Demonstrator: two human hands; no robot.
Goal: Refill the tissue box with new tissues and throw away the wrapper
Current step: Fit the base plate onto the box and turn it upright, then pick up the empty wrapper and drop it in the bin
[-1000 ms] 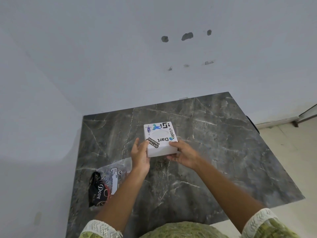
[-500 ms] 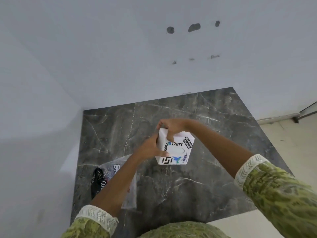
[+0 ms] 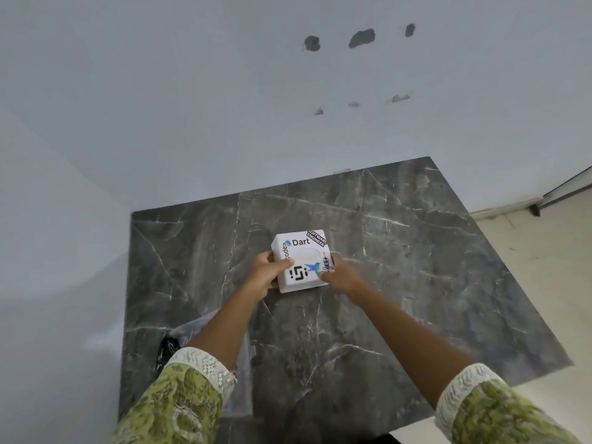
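Observation:
A white square tissue box [image 3: 302, 259] covered in stickers rests on the dark marble table [image 3: 400, 267], top face up, its oval opening showing. My left hand [image 3: 267, 274] grips its left side with the thumb on top. My right hand [image 3: 341, 275] holds its right side. A clear plastic wrapper with a black printed end [image 3: 179, 339] lies on the table near the left front, mostly hidden under my left forearm.
The table stands in a corner, with white walls along its far and left edges. Pale floor [image 3: 544, 267] shows to the right of the table. Several dark chips mark the far wall [image 3: 362, 38].
The box was turned over and around in both hands, then set back down on the table with its sticker face up. Both hands now sit at its sides.

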